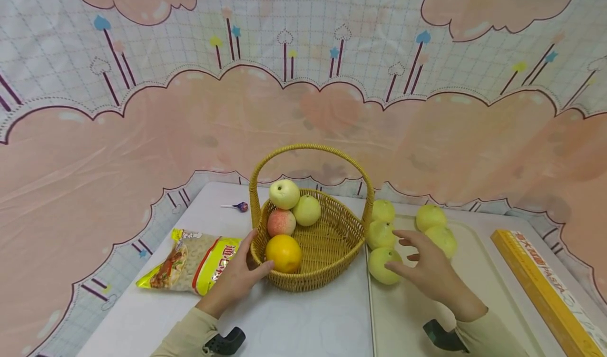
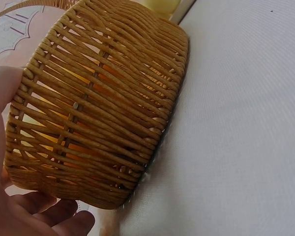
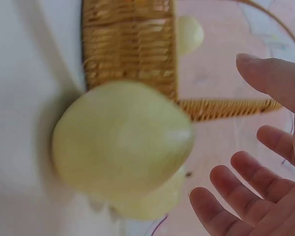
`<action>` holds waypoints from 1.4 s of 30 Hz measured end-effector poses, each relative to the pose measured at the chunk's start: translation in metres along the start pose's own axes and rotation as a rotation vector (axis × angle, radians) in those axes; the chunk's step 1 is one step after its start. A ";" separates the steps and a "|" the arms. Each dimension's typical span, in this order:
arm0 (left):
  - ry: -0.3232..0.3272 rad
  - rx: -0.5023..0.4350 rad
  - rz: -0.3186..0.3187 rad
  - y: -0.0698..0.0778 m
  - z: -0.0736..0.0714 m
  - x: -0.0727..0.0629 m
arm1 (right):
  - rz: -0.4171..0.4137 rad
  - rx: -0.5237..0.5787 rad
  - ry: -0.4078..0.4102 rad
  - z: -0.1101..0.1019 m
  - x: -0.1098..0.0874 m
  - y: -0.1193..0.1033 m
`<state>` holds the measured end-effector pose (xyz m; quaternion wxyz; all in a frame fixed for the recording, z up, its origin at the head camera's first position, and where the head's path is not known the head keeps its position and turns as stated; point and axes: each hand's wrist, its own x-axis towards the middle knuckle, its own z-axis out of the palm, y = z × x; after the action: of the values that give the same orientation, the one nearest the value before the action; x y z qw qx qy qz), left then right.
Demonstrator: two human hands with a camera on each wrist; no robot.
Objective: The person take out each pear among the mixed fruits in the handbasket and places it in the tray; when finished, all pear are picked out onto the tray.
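Observation:
A heart-shaped wicker basket (image 1: 308, 282) with a tall handle stands on the white table. It holds an orange (image 1: 283, 253), a reddish peach (image 1: 281, 223) and two pale green round fruits (image 1: 284, 194). My left hand (image 1: 234, 275) grips the basket's front left side, thumb (image 2: 4, 87) at the rim and fingers curved round the outside. Over the beige tray, my right hand (image 1: 429, 266) is spread with nothing in it. Nearest to it is a pale green round fruit (image 3: 120, 140) beside the basket, apparently apart from the fingers. Several similar fruits (image 1: 430, 218) lie farther back.
Left of the basket lies a yellow-ended bag of pasta (image 1: 189, 262), and a lollipop (image 1: 242, 206) is behind it. A long yellow pasta box (image 1: 545, 288) lies at the right, alongside the beige tray (image 1: 474, 272). A printed cloth (image 1: 303, 119) hangs behind the table.

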<state>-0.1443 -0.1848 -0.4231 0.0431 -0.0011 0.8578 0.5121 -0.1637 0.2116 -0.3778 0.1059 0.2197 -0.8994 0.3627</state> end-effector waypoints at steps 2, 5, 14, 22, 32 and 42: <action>0.001 0.005 0.000 0.000 0.000 -0.001 | -0.043 0.014 0.011 0.003 0.003 -0.006; 0.002 0.007 0.005 0.000 0.000 -0.001 | -0.098 0.042 0.021 0.011 0.008 -0.014; 0.010 -0.004 0.009 -0.002 0.002 0.002 | -0.190 0.054 -0.084 0.039 0.039 -0.046; 0.015 -0.017 0.041 -0.003 0.003 0.001 | -0.132 0.050 -0.212 0.067 0.078 -0.068; 0.011 -0.012 0.029 -0.001 0.002 -0.001 | -0.050 0.031 -0.263 0.085 0.132 -0.087; 0.013 -0.003 0.026 -0.001 0.001 0.000 | -0.002 0.047 -0.282 0.102 0.170 -0.096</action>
<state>-0.1446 -0.1846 -0.4249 0.0310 0.0070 0.8572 0.5141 -0.2712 0.0252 -0.3333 -0.0265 0.2717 -0.8965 0.3490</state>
